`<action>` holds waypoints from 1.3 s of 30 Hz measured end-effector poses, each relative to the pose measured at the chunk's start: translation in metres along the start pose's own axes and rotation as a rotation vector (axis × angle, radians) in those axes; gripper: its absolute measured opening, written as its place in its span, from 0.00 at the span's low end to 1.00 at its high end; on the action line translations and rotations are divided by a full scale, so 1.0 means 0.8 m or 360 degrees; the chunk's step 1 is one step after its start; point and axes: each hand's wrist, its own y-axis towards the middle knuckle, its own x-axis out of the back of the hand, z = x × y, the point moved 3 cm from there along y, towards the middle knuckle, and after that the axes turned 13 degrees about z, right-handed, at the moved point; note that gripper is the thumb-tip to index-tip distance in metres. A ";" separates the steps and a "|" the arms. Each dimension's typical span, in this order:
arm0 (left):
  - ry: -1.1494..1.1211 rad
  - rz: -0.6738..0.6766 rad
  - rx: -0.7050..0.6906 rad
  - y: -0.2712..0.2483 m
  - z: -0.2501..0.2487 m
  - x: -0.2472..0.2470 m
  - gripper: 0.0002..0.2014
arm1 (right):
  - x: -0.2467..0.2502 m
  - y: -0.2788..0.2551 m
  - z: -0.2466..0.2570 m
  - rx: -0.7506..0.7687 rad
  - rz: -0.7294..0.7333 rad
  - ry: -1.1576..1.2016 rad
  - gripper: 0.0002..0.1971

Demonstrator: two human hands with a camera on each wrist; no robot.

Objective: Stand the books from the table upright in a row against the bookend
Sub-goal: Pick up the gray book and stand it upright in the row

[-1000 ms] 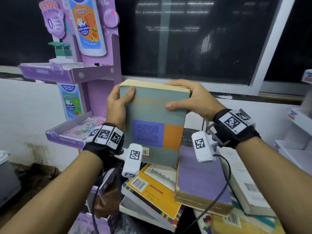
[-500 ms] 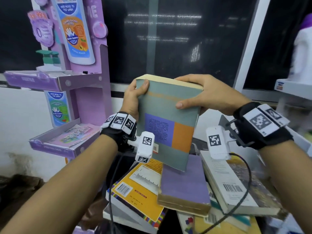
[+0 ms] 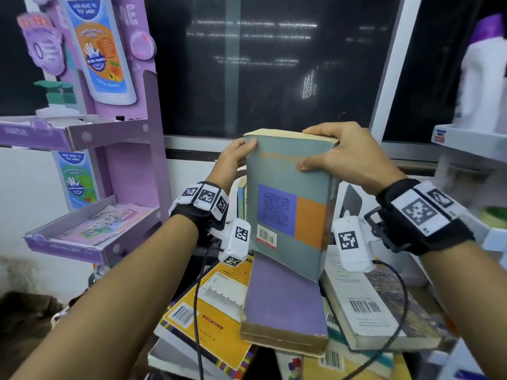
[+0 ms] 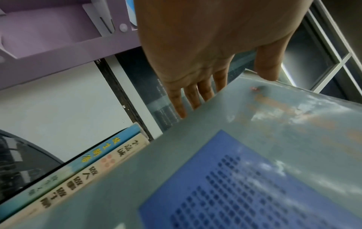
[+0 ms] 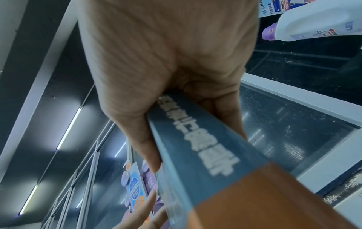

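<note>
A thick grey-green book (image 3: 288, 193) with a blue and orange panel is held upright in both hands, above the pile. My left hand (image 3: 233, 163) grips its top left corner, thumb on the cover, fingers behind (image 4: 195, 54). My right hand (image 3: 337, 154) clamps the top right corner over the spine (image 5: 205, 147). Two upright books, blue-spined (image 4: 109, 148) and cream-spined (image 4: 94, 173), stand just left of it beside a dark curved plate (image 4: 23, 162). A purple book (image 3: 282, 303), a yellow one (image 3: 216, 305) and a white one (image 3: 365, 305) lie flat below.
A purple cardboard display stand (image 3: 123, 160) rises close on the left. On the right is a white shelf (image 3: 472, 144) carrying a white bottle (image 3: 482, 78). A dark window (image 3: 274, 64) runs behind. Cables hang from both wrists over the flat books.
Both hands have carried the grey-green book rightward and farther from me, keeping the same grip. The standing books have come into view beside it.
</note>
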 end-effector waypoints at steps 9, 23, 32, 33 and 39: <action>0.0364 -0.0219 0.0238 0.012 0.060 0.034 0.18 | -0.009 0.036 -0.014 -0.0158 -0.0149 -0.0119 0.25; 0.0518 -0.0166 0.0516 0.052 0.120 0.048 0.19 | -0.052 0.111 -0.049 -0.0348 -0.0268 -0.0304 0.24; 0.0671 -0.0117 0.0518 0.063 0.139 0.049 0.22 | -0.096 0.162 -0.098 -0.0540 -0.0307 -0.0274 0.19; 0.0663 -0.0120 0.0506 0.063 0.142 0.049 0.24 | -0.101 0.166 -0.103 -0.0558 -0.0303 -0.0263 0.19; 0.0730 -0.0164 0.0410 0.064 0.158 0.052 0.22 | -0.134 0.184 -0.130 -0.0627 -0.0277 -0.0280 0.15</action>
